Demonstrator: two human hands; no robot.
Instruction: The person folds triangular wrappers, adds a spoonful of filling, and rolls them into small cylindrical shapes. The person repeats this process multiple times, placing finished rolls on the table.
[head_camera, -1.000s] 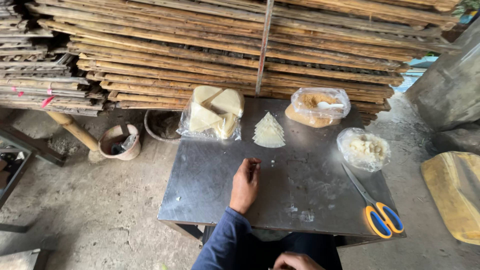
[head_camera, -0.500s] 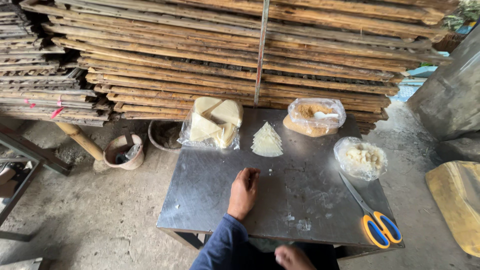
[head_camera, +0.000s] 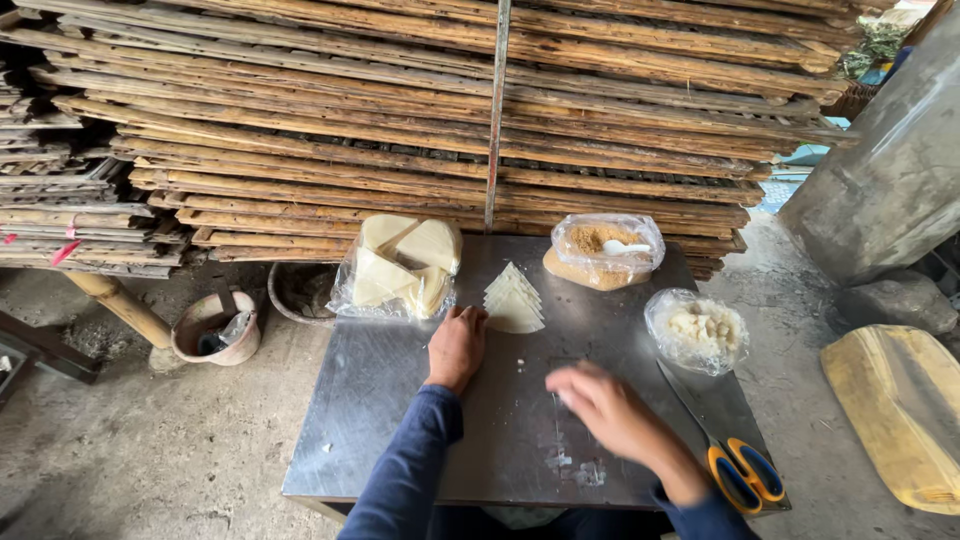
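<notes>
My left hand (head_camera: 457, 347) rests on the metal table (head_camera: 380, 400), fingers curled, just left of a small stack of pale triangular sheets (head_camera: 514, 299). It holds nothing. My right hand (head_camera: 605, 408) is blurred above the table's middle, fingers spread and empty. A clear plastic bag of pale yellow sheets (head_camera: 400, 265) lies at the back left of the table. Two more open bags stand at the back right: one with brown powder and a white spoon (head_camera: 603, 250), one with whitish lumps (head_camera: 697, 330).
Scissors with yellow and blue handles (head_camera: 737, 468) lie at the table's right front edge. Stacked wooden slats (head_camera: 450, 110) rise behind the table. A rusty round pot (head_camera: 215, 328) sits on the concrete floor at left. A yellow board (head_camera: 900, 410) lies at right.
My right hand has come up from below the table edge to over the table's middle. My left hand has moved forward toward the triangular stack. The view has shifted closer.
</notes>
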